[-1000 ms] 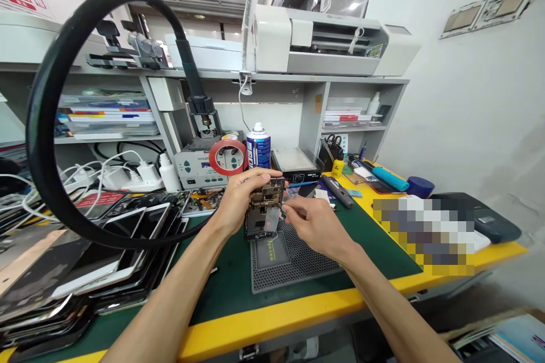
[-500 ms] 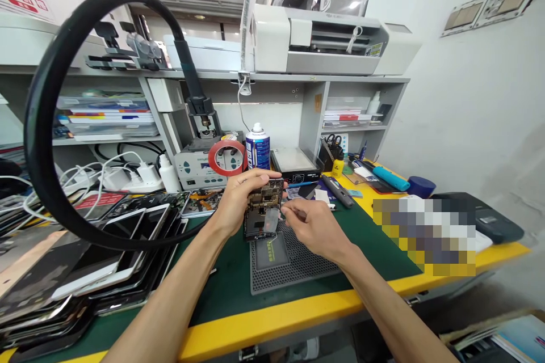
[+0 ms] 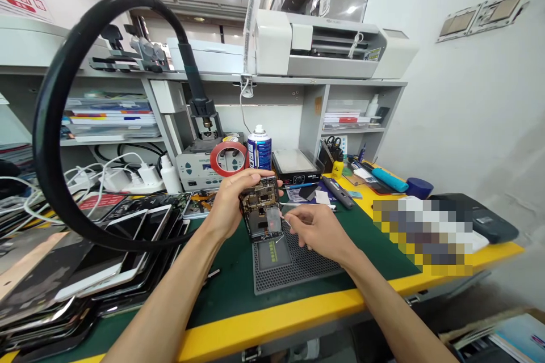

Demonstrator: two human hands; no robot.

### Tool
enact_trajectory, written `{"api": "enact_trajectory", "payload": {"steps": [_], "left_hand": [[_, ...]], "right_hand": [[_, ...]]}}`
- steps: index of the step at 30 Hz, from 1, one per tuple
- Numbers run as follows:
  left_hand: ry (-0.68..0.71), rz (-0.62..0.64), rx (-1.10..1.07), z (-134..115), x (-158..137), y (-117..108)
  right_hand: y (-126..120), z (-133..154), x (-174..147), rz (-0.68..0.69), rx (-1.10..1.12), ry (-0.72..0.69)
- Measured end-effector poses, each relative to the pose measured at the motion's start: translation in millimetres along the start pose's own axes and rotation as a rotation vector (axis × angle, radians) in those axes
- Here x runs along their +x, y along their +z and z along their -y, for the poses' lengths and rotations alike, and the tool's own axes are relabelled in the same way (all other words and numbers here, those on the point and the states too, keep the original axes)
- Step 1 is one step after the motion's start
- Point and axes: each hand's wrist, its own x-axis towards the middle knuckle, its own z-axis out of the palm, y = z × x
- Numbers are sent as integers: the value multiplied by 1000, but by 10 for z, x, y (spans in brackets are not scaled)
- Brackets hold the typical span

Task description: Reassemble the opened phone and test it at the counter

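My left hand (image 3: pixel 230 199) grips an opened smartphone (image 3: pixel 257 204) by its left side, fingers behind it and thumb along the top edge. The phone is tilted up, with its bare circuit board facing me and a pale translucent patch at its lower right. My right hand (image 3: pixel 317 229) is closed in a pinch at the phone's right edge. Something thin and pale shows at those fingertips, too small to name. Beneath both hands lies a grey perforated repair mat (image 3: pixel 298 272).
Stacked phone and tablet parts (image 3: pixel 123 255) fill the left side, under a looping black hose (image 3: pixel 42 142). Behind the hands stand a blue spray can (image 3: pixel 259 153), red tape roll (image 3: pixel 216 164) and flat heating plate (image 3: pixel 296 163). A dark grey pen-like tool (image 3: pixel 338 191) lies right.
The phone has turned slightly, its board facing me more squarely, and shifted a little left. My right hand has moved slightly down and right, still pinched at the phone's edge.
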Motion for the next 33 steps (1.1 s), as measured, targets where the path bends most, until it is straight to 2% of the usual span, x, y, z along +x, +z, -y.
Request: {"api": "enact_trajectory", "payload": {"steps": [5, 12, 24, 33], "left_hand": [[-3, 11, -3, 25, 2, -26], [-5, -82, 3, 78, -16, -139], [46, -305, -290, 118, -78, -199], [107, -376, -383, 122, -87, -228]], "right_hand": [[-1, -23, -34, 5, 56, 45], [-23, -9, -127, 10, 88, 0], [147, 128, -269, 40, 192, -46], [197, 139, -403, 3, 127, -41]]}}
